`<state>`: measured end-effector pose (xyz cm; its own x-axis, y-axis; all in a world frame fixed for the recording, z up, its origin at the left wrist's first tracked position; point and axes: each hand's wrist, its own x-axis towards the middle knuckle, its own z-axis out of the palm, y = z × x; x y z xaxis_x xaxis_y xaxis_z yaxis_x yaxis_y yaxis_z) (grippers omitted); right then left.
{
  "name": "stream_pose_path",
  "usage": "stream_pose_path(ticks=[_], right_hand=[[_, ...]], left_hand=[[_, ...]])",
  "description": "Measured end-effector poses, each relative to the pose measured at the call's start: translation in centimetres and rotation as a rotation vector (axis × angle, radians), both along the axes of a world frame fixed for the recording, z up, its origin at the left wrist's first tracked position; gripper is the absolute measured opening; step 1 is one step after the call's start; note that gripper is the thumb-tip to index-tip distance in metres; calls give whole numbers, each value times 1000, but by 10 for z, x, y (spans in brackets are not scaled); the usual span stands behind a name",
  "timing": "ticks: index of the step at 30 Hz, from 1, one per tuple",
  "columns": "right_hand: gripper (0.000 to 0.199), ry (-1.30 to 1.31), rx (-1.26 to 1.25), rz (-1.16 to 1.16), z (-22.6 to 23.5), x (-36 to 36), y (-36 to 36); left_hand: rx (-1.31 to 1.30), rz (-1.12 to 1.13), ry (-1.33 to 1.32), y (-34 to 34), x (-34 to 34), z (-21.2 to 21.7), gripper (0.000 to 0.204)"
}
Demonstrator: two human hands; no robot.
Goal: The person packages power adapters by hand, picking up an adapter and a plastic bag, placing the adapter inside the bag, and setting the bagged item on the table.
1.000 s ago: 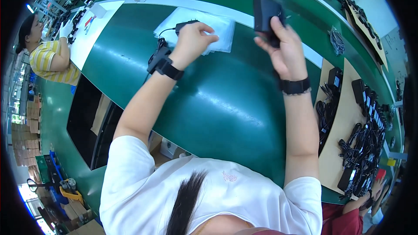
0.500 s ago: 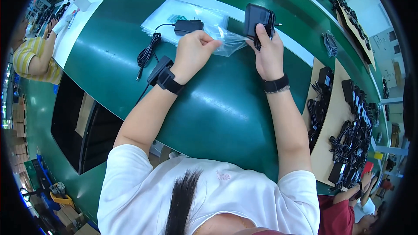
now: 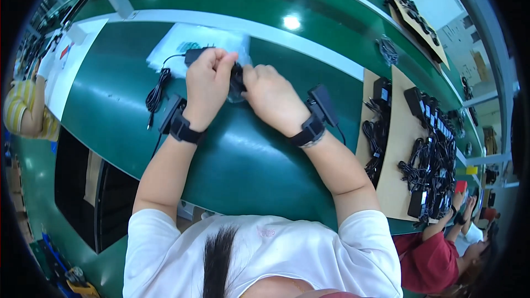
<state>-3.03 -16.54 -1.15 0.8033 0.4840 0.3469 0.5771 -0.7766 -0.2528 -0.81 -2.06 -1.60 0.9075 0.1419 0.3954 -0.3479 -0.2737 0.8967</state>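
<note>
A black power adapter (image 3: 237, 80) with its bundled cable sits between my two hands, over the green table. Clear plastic of a thin bag (image 3: 236, 99) shows around its lower end. My left hand (image 3: 207, 84) is closed in a pinch at the bag's edge, its fingertips partly hidden. From the other side, my right hand (image 3: 274, 97) curls its fingers against the adapter. Just beyond my left hand, another black adapter (image 3: 196, 55) lies on a stack of clear bags (image 3: 171, 44). Its coiled cable (image 3: 157, 92) rests on the table to the left.
Black box-like devices are strapped to my left wrist (image 3: 174, 115) and right wrist (image 3: 323, 106). Cardboard sheets (image 3: 396, 154) at the right carry many adapters and cables (image 3: 428, 154). A black open bin (image 3: 77, 187) stands at the left. Other people sit at both sides.
My right hand has brought the adapter left and down to the bag beside my left hand. Both hands now meet around it. The whole view has shifted slightly.
</note>
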Motion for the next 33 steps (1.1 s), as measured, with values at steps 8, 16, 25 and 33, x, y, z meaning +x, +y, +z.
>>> stream_pose_path(ticks=[8,16,25,33], right_hand=[[24,-149,-100,-34,9,-10,3],[12,258,-139,154,22,8,-5],[19,859,1384,76,16,20,4],[32,82,896,77,10,34,6]], left_hand=[[-213,-64,150,-4,0,4,16],[410,-129,-89,-14,-20,22,12],[407,-94,-369,-16,-18,41,13],[151,-142,-380,-31,-27,45,12]])
